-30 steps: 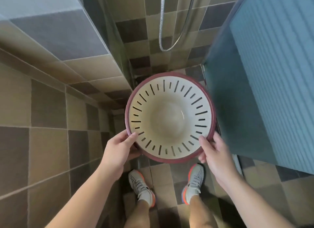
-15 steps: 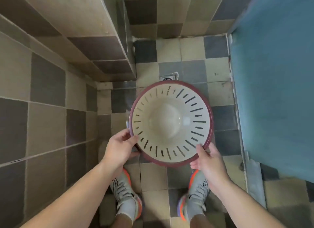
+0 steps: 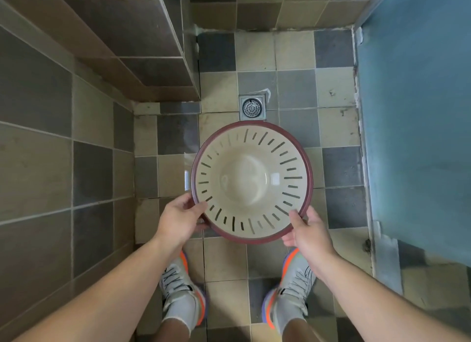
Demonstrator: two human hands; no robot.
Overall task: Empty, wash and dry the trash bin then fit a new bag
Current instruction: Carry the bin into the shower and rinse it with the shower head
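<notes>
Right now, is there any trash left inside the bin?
No, the trash bin, held at its rim by the left hand and right hand, shows a bare beige bottom.

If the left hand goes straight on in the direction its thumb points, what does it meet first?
The left hand already grips the bin by its red rim, thumb inside. Going on, it would probably slide along the slotted inner wall; depth is hard to judge here.

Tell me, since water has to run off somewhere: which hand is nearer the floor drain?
Right, narrowly. The right hand grips the bin rim almost straight below the floor drain in the picture; the left hand grips the opposite rim, further off to the side.
</notes>
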